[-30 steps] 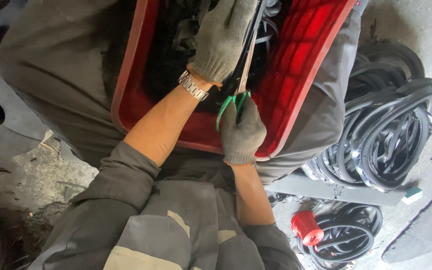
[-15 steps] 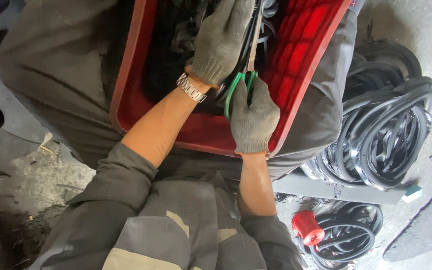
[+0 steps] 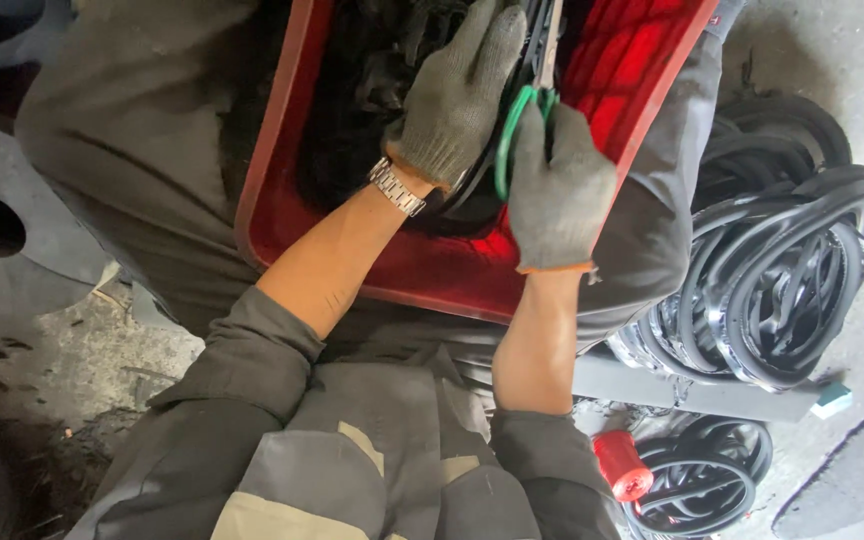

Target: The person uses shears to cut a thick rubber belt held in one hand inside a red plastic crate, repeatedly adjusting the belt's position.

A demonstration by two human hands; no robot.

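We look down on our two gloved hands working over a red plastic crate (image 3: 432, 270) resting on our lap. Our right hand (image 3: 559, 190) has its fingers clenched through the green handles of a pair of scissors (image 3: 524, 115), whose metal blades run up toward the top edge of the view. Our left hand (image 3: 457, 95), with a metal wristwatch (image 3: 395, 187) at the wrist, lies just beside the scissors with its fingers pressed down on a black rubber strip (image 3: 472, 180) inside the crate; we cannot tell whether they close around it. To our right, coils of black rubber rings (image 3: 782, 280) are heaped on the concrete floor (image 3: 852, 70), with a small red cap (image 3: 620, 464) near them.
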